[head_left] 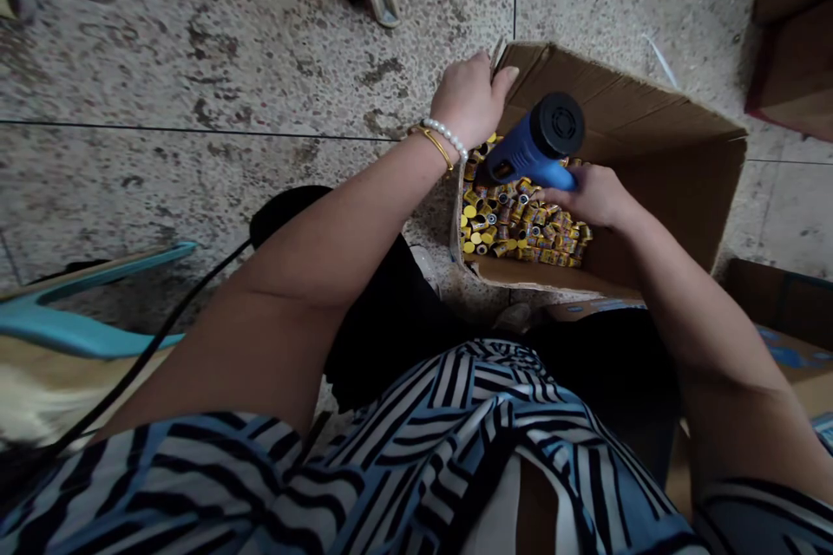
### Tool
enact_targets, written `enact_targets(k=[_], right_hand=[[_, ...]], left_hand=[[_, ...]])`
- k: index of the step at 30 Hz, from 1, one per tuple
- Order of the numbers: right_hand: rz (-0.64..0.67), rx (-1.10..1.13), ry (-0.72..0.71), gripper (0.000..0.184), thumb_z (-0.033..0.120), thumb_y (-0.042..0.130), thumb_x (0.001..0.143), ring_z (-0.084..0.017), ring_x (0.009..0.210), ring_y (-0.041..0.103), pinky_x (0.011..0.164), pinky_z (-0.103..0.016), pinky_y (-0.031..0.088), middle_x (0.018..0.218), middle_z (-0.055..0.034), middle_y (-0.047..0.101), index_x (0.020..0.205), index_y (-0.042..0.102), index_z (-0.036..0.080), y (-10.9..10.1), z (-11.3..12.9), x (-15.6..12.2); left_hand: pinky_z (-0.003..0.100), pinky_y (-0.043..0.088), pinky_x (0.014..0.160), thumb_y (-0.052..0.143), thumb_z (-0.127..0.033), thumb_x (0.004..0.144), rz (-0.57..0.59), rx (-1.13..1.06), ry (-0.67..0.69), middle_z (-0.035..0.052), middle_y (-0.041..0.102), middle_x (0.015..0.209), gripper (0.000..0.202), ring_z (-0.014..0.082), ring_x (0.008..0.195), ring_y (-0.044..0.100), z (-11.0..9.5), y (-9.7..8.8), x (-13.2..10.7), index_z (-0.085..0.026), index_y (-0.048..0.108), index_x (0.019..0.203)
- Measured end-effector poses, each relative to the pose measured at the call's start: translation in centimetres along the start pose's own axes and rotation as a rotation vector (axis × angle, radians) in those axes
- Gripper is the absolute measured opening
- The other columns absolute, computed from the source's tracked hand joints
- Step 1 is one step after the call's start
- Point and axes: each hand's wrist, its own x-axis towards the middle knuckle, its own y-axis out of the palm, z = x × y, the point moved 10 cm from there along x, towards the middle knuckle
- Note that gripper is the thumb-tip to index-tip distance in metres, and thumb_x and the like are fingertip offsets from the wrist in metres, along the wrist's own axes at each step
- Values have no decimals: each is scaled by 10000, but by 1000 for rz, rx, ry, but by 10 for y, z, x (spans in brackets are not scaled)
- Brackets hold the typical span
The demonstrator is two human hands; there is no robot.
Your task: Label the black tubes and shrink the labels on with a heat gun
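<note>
A blue plastic hot-air gun (532, 149) with a round black grilled nozzle end sits in the right hand (589, 195), whose fingers curl closed around its body, just above a loose heap of small cylindrical containers (521, 225) with yellow caps and yellow-and-brown labels. The print on those labels is too small to read. The heap lies in the bottom of an open brown corrugated cardboard box (677, 208), directly under the right hand. The left hand (465, 100) is partly closed, gripping the box's upper edge at the corner, with a white pearl bracelet (446, 137) and a thin gold bangle (430, 146) on its wrist.

Below the left forearm runs a black cable (153, 334). Nearer the body are a blue, black and white striped shirt (416, 451) and dark trousers (390, 338). Beyond the left hand spreads a speckled terrazzo floor (214, 43) with dark seams; a teal plastic chair frame (78, 303) stands farther left, and more cardboard boxes (781, 312) sit right of the right hand.
</note>
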Motion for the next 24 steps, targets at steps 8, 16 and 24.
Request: enact_targets(k=[8, 16, 24], right_hand=[[54, -256, 97, 659, 756, 525, 966, -299, 828, 742, 667, -331, 472, 956, -163, 789, 1225, 717, 181, 35, -33, -63], [16, -198, 70, 661, 765, 501, 973, -317, 906, 750, 730, -351, 503, 1033, -174, 797, 1240, 705, 195, 53, -5, -33], [-171, -359, -120, 519, 571, 505, 1030, -286, 945, 706, 724, -329, 390, 1168, -163, 765, 1326, 644, 168, 36, -5, -15]], left_hand=[[456, 481, 1049, 461, -530, 1064, -56, 9, 61, 119, 761, 1197, 384, 338, 1242, 641, -2, -3, 1, -317, 723, 1248], [406, 467, 1094, 398, -503, 1090, -39, 26, 6, 114, 769, 1238, 447, 302, 1254, 649, 6, -4, 8, -266, 769, 1165], [352, 507, 979, 395, -454, 1132, -2, 5, -14, 115, 792, 1146, 469, 256, 1103, 710, 6, -14, 1, -207, 789, 1075]])
